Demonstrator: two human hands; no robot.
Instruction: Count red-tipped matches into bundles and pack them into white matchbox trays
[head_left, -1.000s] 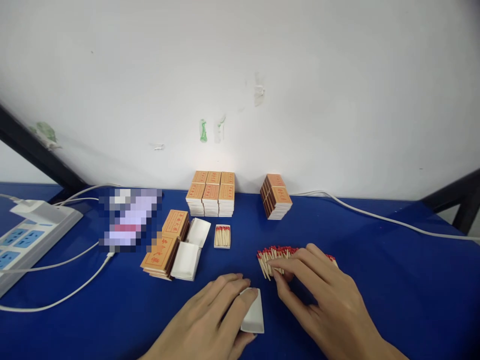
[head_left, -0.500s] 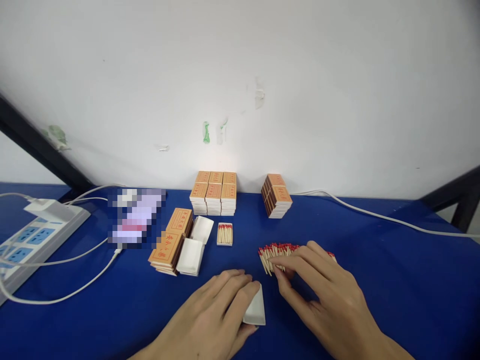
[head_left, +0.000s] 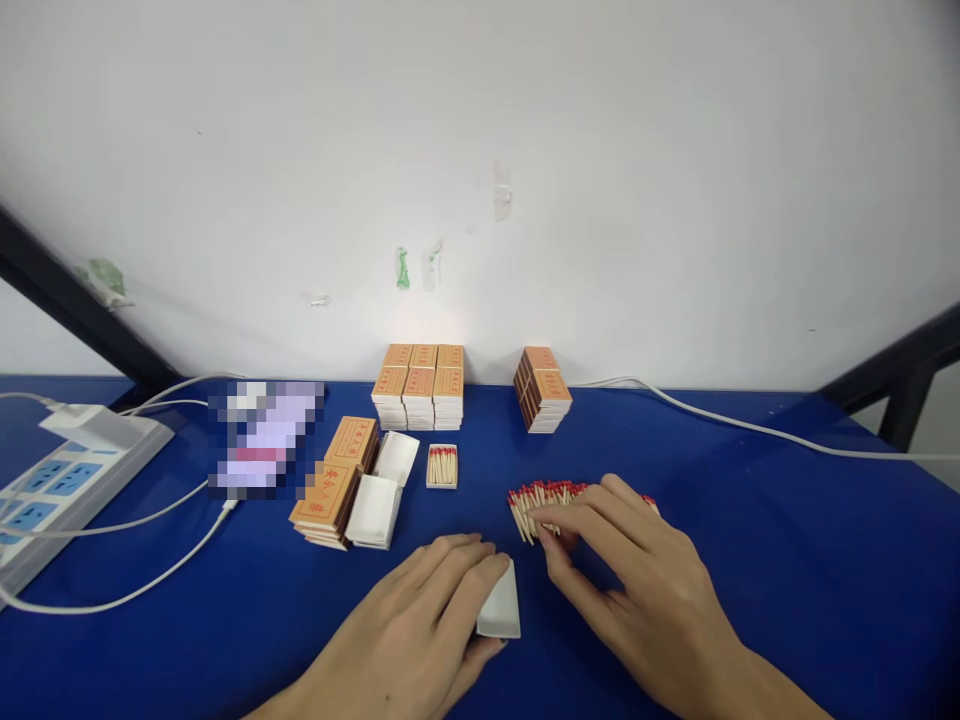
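Note:
My left hand (head_left: 427,625) rests on the blue table and grips a small white matchbox tray (head_left: 501,608) between fingers and thumb. Just right of it, my right hand (head_left: 637,585) lies over a pile of red-tipped matches (head_left: 541,499), its fingertips pinching into the pile's near edge. Part of the pile is hidden under that hand. A filled tray of matches (head_left: 442,466) sits beyond the left hand.
Orange matchbox sleeves (head_left: 336,480) and empty white trays (head_left: 382,490) lie at the left. Two stacks of orange matchboxes (head_left: 420,385) (head_left: 541,388) stand by the white wall. A power strip (head_left: 60,465) with white cables (head_left: 135,580) is at far left; another cable (head_left: 750,430) runs right.
Both hands stay in place, the left tilting the white tray slightly and the right working its fingers in the matches. The view has shifted a little.

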